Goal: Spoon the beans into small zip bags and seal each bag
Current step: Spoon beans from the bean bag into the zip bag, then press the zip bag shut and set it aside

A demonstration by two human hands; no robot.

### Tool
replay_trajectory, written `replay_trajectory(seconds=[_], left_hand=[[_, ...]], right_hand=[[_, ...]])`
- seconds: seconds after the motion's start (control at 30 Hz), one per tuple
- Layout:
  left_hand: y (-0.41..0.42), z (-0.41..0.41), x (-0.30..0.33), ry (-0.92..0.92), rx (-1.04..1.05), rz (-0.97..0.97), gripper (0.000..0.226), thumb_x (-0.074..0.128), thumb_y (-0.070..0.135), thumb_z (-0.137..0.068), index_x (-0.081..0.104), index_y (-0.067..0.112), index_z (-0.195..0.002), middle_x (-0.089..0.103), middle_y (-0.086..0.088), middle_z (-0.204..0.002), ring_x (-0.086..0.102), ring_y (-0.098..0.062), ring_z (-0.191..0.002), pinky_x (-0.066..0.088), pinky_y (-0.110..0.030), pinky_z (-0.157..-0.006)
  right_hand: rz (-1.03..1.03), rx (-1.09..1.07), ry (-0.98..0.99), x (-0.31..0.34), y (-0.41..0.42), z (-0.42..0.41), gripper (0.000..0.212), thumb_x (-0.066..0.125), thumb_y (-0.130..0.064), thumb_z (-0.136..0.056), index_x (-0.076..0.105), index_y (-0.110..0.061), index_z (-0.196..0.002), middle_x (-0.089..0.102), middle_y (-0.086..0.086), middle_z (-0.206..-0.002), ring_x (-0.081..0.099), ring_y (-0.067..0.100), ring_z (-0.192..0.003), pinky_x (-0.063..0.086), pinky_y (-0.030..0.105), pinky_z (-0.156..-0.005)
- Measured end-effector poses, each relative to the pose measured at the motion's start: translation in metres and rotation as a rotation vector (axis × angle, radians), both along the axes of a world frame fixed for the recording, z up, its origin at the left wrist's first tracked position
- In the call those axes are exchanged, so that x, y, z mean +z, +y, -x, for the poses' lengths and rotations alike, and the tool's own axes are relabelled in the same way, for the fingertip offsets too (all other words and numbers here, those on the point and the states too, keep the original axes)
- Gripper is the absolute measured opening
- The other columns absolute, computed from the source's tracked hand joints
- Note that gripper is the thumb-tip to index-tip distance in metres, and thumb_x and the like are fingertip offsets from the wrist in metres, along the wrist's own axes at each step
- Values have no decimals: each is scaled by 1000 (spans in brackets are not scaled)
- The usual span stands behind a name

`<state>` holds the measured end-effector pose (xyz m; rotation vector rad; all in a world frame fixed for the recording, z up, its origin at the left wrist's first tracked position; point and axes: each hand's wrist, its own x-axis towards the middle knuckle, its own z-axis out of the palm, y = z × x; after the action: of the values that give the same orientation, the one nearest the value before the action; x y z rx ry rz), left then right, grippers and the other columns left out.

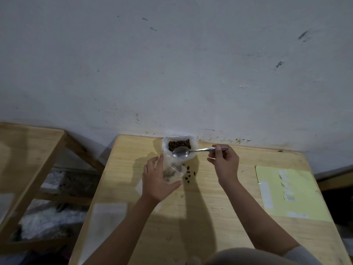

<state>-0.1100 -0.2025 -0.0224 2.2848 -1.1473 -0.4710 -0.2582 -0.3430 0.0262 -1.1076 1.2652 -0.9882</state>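
Observation:
A white plastic bag [193, 144] of dark brown beans [179, 144] stands open at the table's far edge, against the wall. My right hand [225, 163] holds a metal spoon [191, 151] by its handle; the bowl hovers empty over the bag's near rim. My left hand [158, 180] grips a small clear zip bag [172, 174] just in front of the bean bag. It looks blurred. Several loose beans [189, 174] lie on the table to the right of the zip bag.
The wooden table [191, 217] butts against a white wall. A yellow sheet [298, 199] with white labels lies at the right edge. Clear plastic bags [107, 220] lie flat at the left front. Another wooden table [28, 142] stands to the left across a gap.

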Motion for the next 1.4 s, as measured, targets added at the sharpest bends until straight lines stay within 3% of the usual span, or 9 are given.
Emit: replay_trajectory(seconds=[0.37,0.43,0.57,0.67,0.83,1.0,1.13,1.23,1.4], left_hand=[[1,3,-1,79,60,78,117,63,75,-50,24,23,-147,28,-1,-136,27,-18,-124,34,-37,-104],[0,3,0,80,56,75,116,68,72,-51,24,23,-147,28,-2,-136,27,-18,-124,33,-37,-104],[-2,4,-2,77,41,71,113,79,60,-57,23,23,-147,28,-2,-138,27,-20,-125,34,-38,-103],[-5,7,-2,85,31,67,113,80,60,-56,23,24,-147,29,-2,-136,28,-19,-125,36,-39,-104],[-11,15,5,77,5,106,114,73,69,-53,25,25,-146,31,-2,-132,31,-21,-122,40,-40,-100],[-12,28,13,79,0,169,115,64,76,-49,24,29,-146,32,-2,-130,31,-19,-121,39,-39,-99],[-6,34,15,68,18,183,115,64,75,-49,26,26,-145,33,-2,-128,32,-19,-119,42,-42,-98],[0,40,19,112,17,180,118,70,72,-48,23,27,-146,29,1,-128,29,-15,-121,41,-38,-99],[9,51,31,387,-9,269,101,84,39,-64,24,25,-145,31,6,-127,38,-5,-115,38,-20,-92]], right_hand=[[-133,54,198,-40,-18,-29,12,56,-15,-91,65,-16,-83,69,2,-71,70,23,-80,55,45,-85],[-159,90,253,-44,-20,-29,11,58,-15,-89,63,-13,-99,71,8,-85,69,26,-89,54,46,-88],[-84,204,498,-40,-22,-22,40,58,-21,-91,53,-4,-127,60,12,-121,55,27,-115,45,33,-95],[166,177,610,-34,-14,-11,35,55,-14,-90,56,-3,-124,56,16,-125,49,29,-120,42,36,-96],[179,314,357,-15,10,4,9,61,-15,-89,69,-14,-86,68,-5,-83,62,7,-83,49,24,-73],[222,264,324,-14,24,14,10,62,-20,-89,68,-19,-80,67,-11,-83,60,0,-85,38,2,-72],[190,292,243,-13,38,21,10,68,-26,-86,68,-19,-78,68,-8,-77,61,1,-74,49,20,-67],[110,390,156,-11,45,24,11,74,-24,-80,71,-14,-83,68,0,-75,62,9,-70,49,20,-65],[42,310,34,-3,52,27,10,71,-11,-83,69,-13,-74,63,1,-65,58,10,-63,50,26,-64]])
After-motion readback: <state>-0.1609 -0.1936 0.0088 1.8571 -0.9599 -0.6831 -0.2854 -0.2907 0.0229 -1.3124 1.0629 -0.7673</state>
